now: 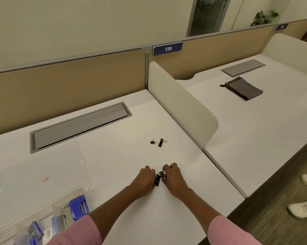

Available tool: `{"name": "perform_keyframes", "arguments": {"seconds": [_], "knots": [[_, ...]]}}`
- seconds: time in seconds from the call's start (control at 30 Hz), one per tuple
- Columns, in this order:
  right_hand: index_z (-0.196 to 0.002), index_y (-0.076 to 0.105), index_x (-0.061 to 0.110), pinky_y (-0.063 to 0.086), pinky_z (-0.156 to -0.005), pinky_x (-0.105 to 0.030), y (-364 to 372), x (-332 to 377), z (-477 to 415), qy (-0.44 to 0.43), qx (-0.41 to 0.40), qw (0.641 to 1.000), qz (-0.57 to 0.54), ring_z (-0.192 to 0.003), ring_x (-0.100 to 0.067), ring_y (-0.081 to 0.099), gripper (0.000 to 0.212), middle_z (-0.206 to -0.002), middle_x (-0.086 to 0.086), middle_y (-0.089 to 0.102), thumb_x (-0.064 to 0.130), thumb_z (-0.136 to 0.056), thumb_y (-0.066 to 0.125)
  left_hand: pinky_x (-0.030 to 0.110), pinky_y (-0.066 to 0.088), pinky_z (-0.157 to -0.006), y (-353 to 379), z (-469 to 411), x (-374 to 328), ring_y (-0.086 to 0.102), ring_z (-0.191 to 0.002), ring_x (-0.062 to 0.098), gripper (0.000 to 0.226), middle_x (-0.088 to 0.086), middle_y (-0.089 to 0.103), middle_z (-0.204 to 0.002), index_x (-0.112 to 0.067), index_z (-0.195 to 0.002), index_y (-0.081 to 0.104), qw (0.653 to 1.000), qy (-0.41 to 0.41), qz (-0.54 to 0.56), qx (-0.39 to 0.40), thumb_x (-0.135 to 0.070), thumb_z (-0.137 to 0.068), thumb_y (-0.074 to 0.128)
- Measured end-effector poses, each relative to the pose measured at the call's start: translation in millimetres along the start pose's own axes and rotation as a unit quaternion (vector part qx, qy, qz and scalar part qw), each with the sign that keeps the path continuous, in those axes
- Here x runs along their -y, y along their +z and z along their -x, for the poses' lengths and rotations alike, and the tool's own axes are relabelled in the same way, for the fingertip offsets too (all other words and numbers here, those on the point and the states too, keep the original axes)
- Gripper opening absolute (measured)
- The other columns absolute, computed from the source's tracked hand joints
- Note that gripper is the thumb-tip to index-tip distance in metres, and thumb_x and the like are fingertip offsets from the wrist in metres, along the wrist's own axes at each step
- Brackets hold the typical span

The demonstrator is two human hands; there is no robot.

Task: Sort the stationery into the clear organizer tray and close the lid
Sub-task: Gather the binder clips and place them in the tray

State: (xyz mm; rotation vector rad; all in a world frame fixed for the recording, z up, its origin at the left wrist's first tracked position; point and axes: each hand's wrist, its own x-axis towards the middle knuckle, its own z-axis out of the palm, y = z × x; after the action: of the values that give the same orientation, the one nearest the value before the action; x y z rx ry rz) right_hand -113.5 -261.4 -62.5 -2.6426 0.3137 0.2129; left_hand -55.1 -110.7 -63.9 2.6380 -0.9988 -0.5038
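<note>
Hands: left hand and right hand met near the front edge of the tabletop, a little toward its right side, knuckles turned up.
Fingers: on both hands they were curled down and drawn inward. Each hand seemed to pinch one of the gathered clips, probably to take two in one trip.
Gathered clips: black, touching each other between the two hands. Whether they rested on the surface or were just lifted, I could not tell.
Far clips: two more black far clips lay together toward the back edge, well apart from the hands and not yet collected.
Tray: clear organizer tray sat at the front left corner, well apart from all clips, so a carry across the tabletop was needed.
Lid: lid lay swung open behind the tray, which left the compartments free for dropping things in.
Contents: blue stapler and other blue and grey items already lay inside, so the sorting seemed partly done.
</note>
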Motion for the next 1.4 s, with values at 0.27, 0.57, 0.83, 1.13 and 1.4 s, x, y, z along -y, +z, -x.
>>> {"name": "perform_keyframes", "arguments": {"seconds": [0.27, 0.57, 0.83, 1.13, 1.4], "knots": [[-0.109, 0.053, 0.007, 0.049, -0.075, -0.038, -6, 3, -11, 0.027, 0.026, 0.999, 0.020, -0.090, -0.028, 0.048, 0.025, -0.106, -0.011, 0.040, 0.019, -0.088, 0.059, 0.020, 0.029, -0.055, -6, 1, 4, 0.042, -0.079, 0.018, 0.024, 0.000, 0.040, -0.094, -0.004, -0.097, 0.060, 0.994, -0.043, 0.099, -0.020, -0.014, -0.076, 0.066], [-0.083, 0.054, 0.014, 0.035, -0.062, -0.028, -10, 3, -12, 0.045, 0.008, 0.997, -0.062, -0.081, -0.021, 0.046, 0.013, -0.083, 0.000, 0.051, 0.012, -0.075, 0.065, 0.015, 0.040, -0.063, -18, 14, 11, 0.052, -0.079, 0.011, 0.024, 0.000, 0.052, -0.094, -0.016, -0.087, 0.063, 0.937, -0.166, 0.293, -0.096, -0.004, -0.068, 0.071], [-0.062, 0.049, 0.023, 0.041, -0.056, -0.027, -14, 1, -6, 0.110, -0.021, 0.972, -0.206, -0.061, -0.014, 0.050, 0.031, -0.065, 0.007, 0.053, 0.002, -0.066, 0.073, 0.016, 0.041, -0.062, -26, 22, 10, 0.049, -0.074, 0.010, 0.028, 0.003, 0.057, -0.091, -0.014, -0.094, 0.063, 0.909, -0.173, 0.370, -0.078, 0.004, -0.073, 0.058], [-0.098, 0.059, 0.001, 0.050, -0.052, -0.013, -14, -2, 3, 0.149, -0.059, 0.929, -0.333, -0.056, -0.008, 0.061, 0.024, -0.070, -0.002, 0.057, -0.009, -0.077, 0.065, 0.032, 0.043, -0.086, -13, 13, -3, 0.045, -0.102, 0.020, 0.026, 0.002, 0.046, -0.099, -0.015, -0.109, 0.055, 0.952, -0.156, 0.258, -0.057, -0.026, -0.086, 0.060], [-0.064, 0.068, 0.022, 0.044, -0.059, -0.027, -13, -3, -4, 0.116, -0.020, 0.972, -0.202, -0.065, -0.012, 0.059, 0.017, -0.063, 0.007, 0.064, 0.012, -0.078, 0.064, 0.032, 0.040, -0.081, -4, -2, -20, 0.042, -0.104, 0.025, 0.061, 0.007, 0.048, -0.109, -0.009, -0.107, 0.051, 0.990, -0.135, 0.043, -0.024, -0.052, -0.070, 0.074]]}}
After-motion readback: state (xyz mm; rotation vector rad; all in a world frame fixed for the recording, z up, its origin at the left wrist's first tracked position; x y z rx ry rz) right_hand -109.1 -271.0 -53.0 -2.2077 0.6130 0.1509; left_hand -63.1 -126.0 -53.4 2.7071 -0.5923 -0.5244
